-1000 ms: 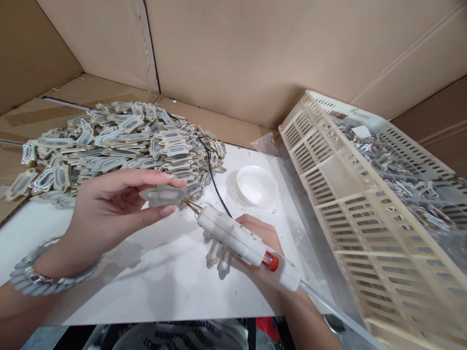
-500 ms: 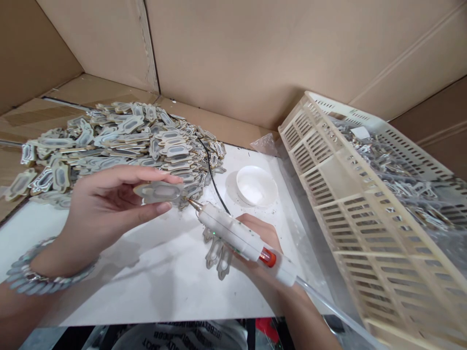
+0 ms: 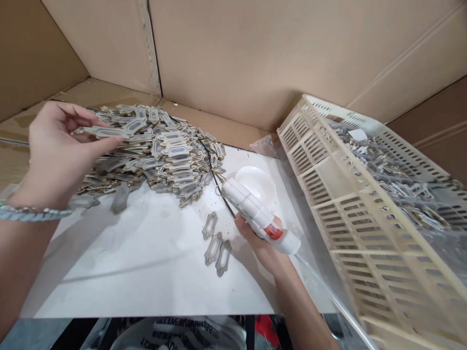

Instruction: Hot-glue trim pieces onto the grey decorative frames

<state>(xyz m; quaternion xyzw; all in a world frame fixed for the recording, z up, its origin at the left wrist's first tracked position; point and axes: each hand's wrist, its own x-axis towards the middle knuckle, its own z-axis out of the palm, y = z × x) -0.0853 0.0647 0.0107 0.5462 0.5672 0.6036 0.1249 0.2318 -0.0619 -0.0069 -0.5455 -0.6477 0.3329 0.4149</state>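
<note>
My left hand (image 3: 54,150) is over the left side of a big pile of small frames (image 3: 175,150), pinching one flat grey label-holder frame (image 3: 105,132) between thumb and fingers. It lies close above the pile, and I cannot tell whether it touches it. My right hand (image 3: 262,243) is closed around a white soldering iron (image 3: 251,204) with a pointed metal tip and a red-orange part near its rear. The tip points up and left, toward the pile's right edge. Three loose frames with open centres (image 3: 218,247) lie on the white tabletop (image 3: 146,272), left of my right hand.
A white bowl (image 3: 268,182) stands behind the iron. A black cord (image 3: 209,163) runs from the pile toward it. On the right, a cream plastic crate (image 3: 328,180) holds bagged metal pieces (image 3: 386,165). Cardboard walls (image 3: 237,58) enclose the back and sides.
My left hand has moved left and away from the iron's tip to the pile, still with a frame. My right hand has drawn the iron slightly right, off the frame.
</note>
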